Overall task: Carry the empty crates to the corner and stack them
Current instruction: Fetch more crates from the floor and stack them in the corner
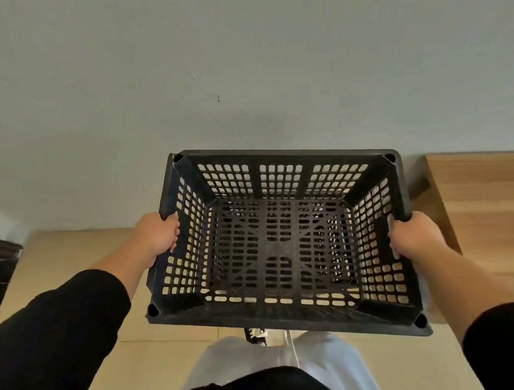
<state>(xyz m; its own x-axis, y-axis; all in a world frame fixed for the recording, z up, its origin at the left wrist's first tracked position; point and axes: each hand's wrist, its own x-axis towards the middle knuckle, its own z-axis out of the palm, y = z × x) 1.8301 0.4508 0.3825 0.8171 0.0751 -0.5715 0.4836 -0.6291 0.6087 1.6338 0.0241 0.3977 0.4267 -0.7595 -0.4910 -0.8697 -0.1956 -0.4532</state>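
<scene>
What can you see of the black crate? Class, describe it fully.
The black crate looks like moulded plastic, rectangular, with lattice-holed walls and floor, a solid rim and a round socket at each corner. It is empty, open side up, held clear of the tiled floor near a pale wall. The left hand and right hand each close a grip on opposite rims.

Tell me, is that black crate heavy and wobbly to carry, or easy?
Probably fairly light: the black crate is empty and its walls and floor are mostly holes. It looks stiff, since its rim stays straight while held only at the two sides. It seems unlikely to slip, because the left hand and right hand each curl over the rim.
</scene>
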